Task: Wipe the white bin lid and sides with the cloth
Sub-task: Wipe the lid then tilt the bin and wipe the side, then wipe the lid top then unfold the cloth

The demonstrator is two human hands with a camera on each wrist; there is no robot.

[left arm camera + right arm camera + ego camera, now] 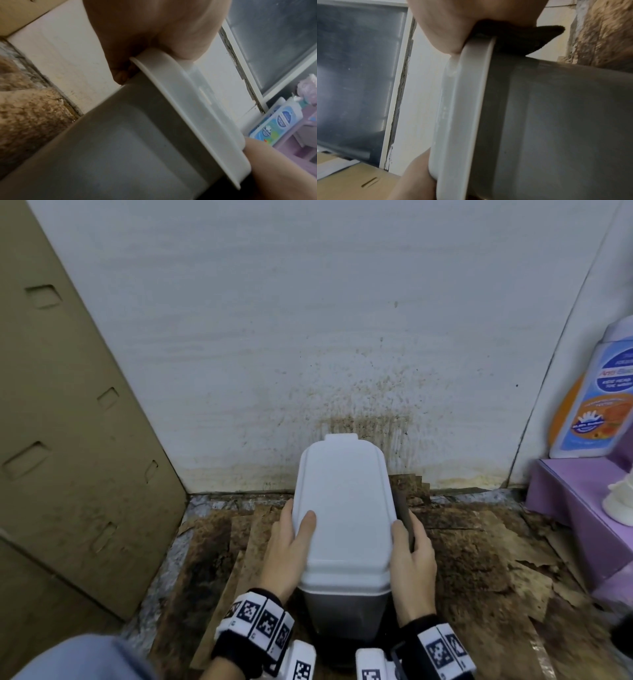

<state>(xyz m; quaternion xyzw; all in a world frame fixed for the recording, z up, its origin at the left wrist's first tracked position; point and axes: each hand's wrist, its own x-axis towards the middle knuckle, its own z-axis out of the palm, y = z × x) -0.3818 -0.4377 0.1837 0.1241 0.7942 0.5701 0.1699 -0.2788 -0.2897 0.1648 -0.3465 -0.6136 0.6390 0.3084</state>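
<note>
A small bin with a white lid (344, 508) and grey body (342, 621) stands on the floor near the wall. My left hand (291, 546) grips the lid's left edge, thumb on top and fingers under the rim (123, 75). My right hand (412, 563) holds the lid's right edge, thumb on top, pressing a dark cloth (404, 513) against the bin's right side. In the right wrist view the cloth (522, 39) sits between my fingers and the lid rim (471, 108). The bin's side wall (102, 148) is grey and smooth.
A stained white wall (325, 337) rises just behind the bin. Cardboard (68, 422) leans on the left. A purple stand (582, 508) with a detergent bottle (596, 395) is at right. Worn brown sheets (479, 559) cover the floor.
</note>
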